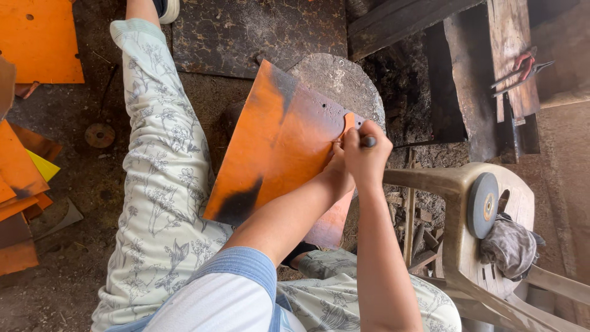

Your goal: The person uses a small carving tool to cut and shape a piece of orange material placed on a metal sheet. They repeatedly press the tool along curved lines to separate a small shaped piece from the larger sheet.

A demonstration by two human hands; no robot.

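Dirt workshop floor (74, 258), orange offcuts at left. Orange metal sheet (276, 141) leans on your lap and round stone block (341, 83), long axis tilting up-right. Your right hand (365, 154) fist-closed on dark tool (369, 141) at sheet's edge; left hand (337, 169) hidden behind, fingers unreadable.

Both hands (356, 157) press a dark tool (368, 141) against an orange metal sheet (276, 141).

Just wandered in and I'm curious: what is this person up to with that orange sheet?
A seated person props an orange metal sheet, blackened in patches, against a round block. The right hand grips a thin dark tool at the sheet's notched edge; the left hand steadies the sheet behind it. More orange sheets lie on the ground.
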